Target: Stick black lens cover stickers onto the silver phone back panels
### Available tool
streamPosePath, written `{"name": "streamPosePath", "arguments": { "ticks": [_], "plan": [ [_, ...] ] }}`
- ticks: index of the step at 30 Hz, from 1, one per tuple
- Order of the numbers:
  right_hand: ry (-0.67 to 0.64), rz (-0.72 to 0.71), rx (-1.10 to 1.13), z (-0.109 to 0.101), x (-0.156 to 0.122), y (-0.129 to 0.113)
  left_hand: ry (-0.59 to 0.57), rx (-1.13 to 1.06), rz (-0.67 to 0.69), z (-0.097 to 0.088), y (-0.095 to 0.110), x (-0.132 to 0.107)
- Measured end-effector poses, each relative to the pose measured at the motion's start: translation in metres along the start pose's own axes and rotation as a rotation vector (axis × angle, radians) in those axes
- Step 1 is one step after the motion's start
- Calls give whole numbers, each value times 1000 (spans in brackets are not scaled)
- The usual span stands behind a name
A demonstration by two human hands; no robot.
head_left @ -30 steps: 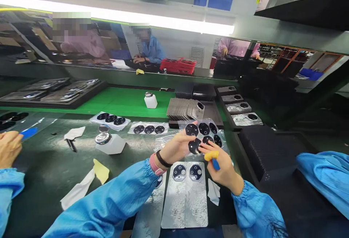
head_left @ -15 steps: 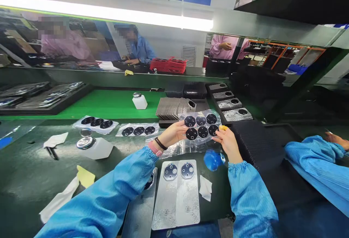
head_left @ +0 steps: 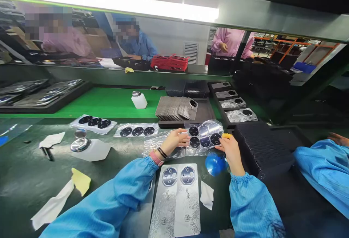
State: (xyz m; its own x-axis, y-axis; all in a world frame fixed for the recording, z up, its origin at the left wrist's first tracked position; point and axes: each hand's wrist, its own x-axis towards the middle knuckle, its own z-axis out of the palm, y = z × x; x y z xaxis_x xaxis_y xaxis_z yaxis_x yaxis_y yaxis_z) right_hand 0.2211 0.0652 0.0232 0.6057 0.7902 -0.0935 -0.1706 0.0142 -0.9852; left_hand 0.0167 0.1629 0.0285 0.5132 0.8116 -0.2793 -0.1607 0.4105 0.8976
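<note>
A clear plastic sheet with two rows of black round pieces [head_left: 205, 141] is between my hands, low over the bench. At its left edge, my left hand [head_left: 176, 140] has its fingers closed on the film. My right hand [head_left: 229, 149], with a yellow cover on one fingertip, pinches the lower right part. More clear film [head_left: 155, 144] lies under and left of the sheet. In front of me are two silver patterned plates [head_left: 176, 201] side by side, each with a dark round piece near its top. A blue round object [head_left: 214, 164] sits by my right wrist.
White bottles with metal caps stand left [head_left: 91, 150] and farther back [head_left: 139, 100]. Strips of black discs [head_left: 137, 130] lie behind my left arm. A tray holds stacked plates [head_left: 176, 108]; black trays [head_left: 256, 150] are stacked right. A co-worker's blue sleeve [head_left: 321, 172] is at far right.
The sheet has come down towards the bench and slightly right, with both hands on it. The camera view has shifted a little, showing the silver plates' markings more clearly.
</note>
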Motion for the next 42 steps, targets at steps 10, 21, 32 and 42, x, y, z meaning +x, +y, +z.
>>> {"name": "streamPosePath", "arguments": {
  "ticks": [10, 21, 32, 42],
  "plan": [
    [17, 35, -123, -6, -13, -19, 22, 165, 94, -9, -3, 1],
    [129, 1, -539, -6, -2, -9, 53, 505, 96, -17, -25, 20],
    [66, 29, -501, -7, -5, -13, 132, 1029, 220, 4, -10, 0],
    [4, 112, -278, -5, -12, -22, -190, 1224, 444, 79, -11, -25]
  ]
}}
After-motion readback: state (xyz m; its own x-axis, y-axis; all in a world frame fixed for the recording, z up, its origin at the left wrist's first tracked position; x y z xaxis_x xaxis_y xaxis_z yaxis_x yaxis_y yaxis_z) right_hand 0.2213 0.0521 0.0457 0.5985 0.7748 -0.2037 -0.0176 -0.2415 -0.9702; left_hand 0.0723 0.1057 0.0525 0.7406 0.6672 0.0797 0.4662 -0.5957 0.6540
